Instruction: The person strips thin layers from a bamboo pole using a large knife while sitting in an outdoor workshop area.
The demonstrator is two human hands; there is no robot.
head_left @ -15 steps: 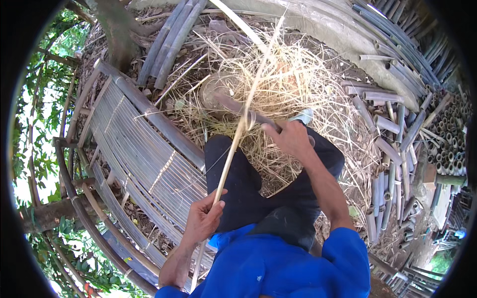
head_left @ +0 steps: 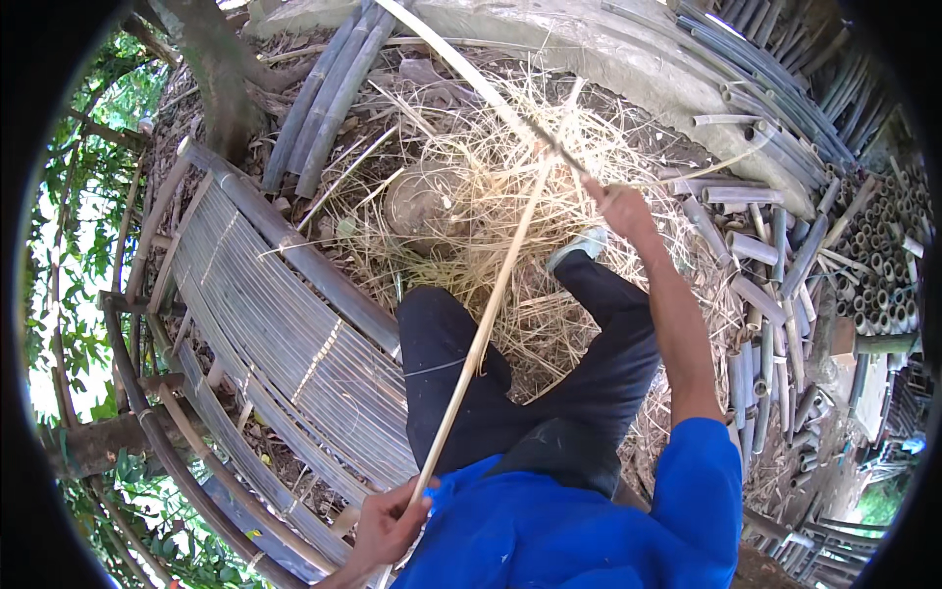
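Observation:
Near my left side, my left hand [head_left: 388, 520] is closed round the lower end of a long pale bamboo strip [head_left: 481, 339]. The strip slants up and away over my thighs. Out in front, my right hand [head_left: 625, 210] grips the handle of a knife [head_left: 555, 145], whose dark blade points forward and left. The blade lies across the strip's far end, over a heap of pale shavings [head_left: 491, 191]. Whether its edge is cutting into the strip I cannot tell.
A bamboo slat bench [head_left: 280, 314] stands close on my left. A round block [head_left: 422, 204] sits ahead among the shavings. Bamboo poles [head_left: 319, 98] lie beyond, near a tree trunk [head_left: 211, 74]. Cut bamboo pieces [head_left: 756, 245] and stacked tubes [head_left: 883, 265] fill the right side.
My right hand and the knife have moved forward and right along the strip to its far end. My left hand has drawn back toward my body, still holding the strip.

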